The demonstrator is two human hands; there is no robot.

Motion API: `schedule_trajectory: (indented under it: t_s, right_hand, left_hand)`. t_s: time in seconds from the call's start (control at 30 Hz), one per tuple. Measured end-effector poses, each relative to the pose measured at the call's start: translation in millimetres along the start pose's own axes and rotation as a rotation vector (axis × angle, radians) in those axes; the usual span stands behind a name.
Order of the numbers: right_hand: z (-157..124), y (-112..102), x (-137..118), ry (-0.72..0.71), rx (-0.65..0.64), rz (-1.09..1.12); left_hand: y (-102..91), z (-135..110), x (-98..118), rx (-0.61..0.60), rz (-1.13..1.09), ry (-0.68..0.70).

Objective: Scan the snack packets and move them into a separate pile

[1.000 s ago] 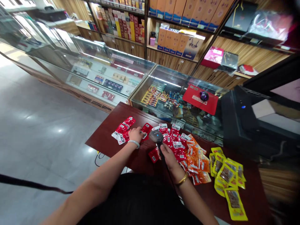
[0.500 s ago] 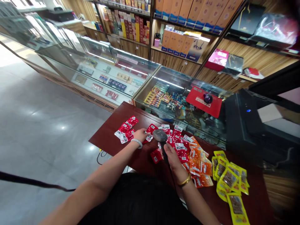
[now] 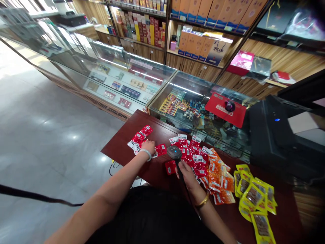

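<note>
My right hand (image 3: 187, 175) is wrapped round the handle of a dark barcode scanner (image 3: 174, 153), whose head points down over the red snack packets (image 3: 191, 156) on the dark red table (image 3: 122, 149). My left hand (image 3: 148, 146), a pale bracelet at its wrist, rests fingers-down on a red packet (image 3: 160, 149) beside a small separate group of red packets (image 3: 139, 139) at the table's left. One red packet (image 3: 169, 167) lies alone just left of the scanner hand.
Orange packets (image 3: 218, 176) and yellow packets (image 3: 254, 196) lie to the right on the table. A glass display counter (image 3: 198, 101) stands behind, bearing a red mat (image 3: 224, 110). A black machine (image 3: 274, 132) is at right, and shelves of boxes line the back wall.
My left hand has slid a red packet leftward toward the small group. The scanner hand stays over the red pile; the view has shifted slightly.
</note>
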State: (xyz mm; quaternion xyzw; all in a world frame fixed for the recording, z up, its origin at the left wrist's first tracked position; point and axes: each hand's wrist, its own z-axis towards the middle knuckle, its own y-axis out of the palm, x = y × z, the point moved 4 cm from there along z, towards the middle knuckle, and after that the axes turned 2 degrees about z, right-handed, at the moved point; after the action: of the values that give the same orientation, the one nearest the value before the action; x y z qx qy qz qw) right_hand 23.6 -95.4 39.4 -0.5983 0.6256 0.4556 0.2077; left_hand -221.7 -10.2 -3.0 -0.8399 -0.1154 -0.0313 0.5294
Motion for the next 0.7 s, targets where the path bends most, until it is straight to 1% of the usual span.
schedule_trajectory:
  t_s: [0.07, 0.13, 0.2, 0.27, 0.33, 0.47, 0.53, 0.6, 0.7]
  right_hand:
    - [-1.4, -0.3, 1.8, -0.003, -0.02, -0.018]
    - [-2.6, -1.4, 2.2, 0.0, -0.025, -0.031]
    - [-3.4, -2.6, 1.6, 0.001, -0.022, -0.034]
    - [-3.3, -3.2, 0.2, -0.007, -0.018, -0.029]
    - [-2.6, -3.5, -0.8, -0.013, -0.006, -0.017]
    - [-2.1, -5.8, -0.1, -0.011, 0.046, 0.023]
    - [-3.9, -7.9, 0.2, -0.026, 0.055, 0.034]
    - [-7.4, -9.8, 0.0, -0.041, 0.045, 0.039]
    - [-13.2, -10.9, -1.2, -0.05, 0.021, 0.04]
  left_hand:
    - [7.3, 4.1, 0.8, -0.08, -0.118, -0.019]
    - [11.9, 7.8, 4.0, -0.131, -0.264, -0.025]
    - [13.3, 10.2, 8.1, -0.131, -0.359, -0.004]
    - [14.1, 11.1, 10.9, -0.11, -0.395, 0.019]
    - [15.8, 11.2, 12.9, -0.093, -0.409, 0.068]
    - [21.3, 10.9, 15.1, -0.103, -0.508, 0.256]
    - [23.8, 10.1, 16.0, -0.133, -0.623, 0.316]
    - [25.3, 8.6, 19.7, -0.174, -0.752, 0.345]
    - [25.8, 4.6, 32.4, -0.254, -0.879, 0.373]
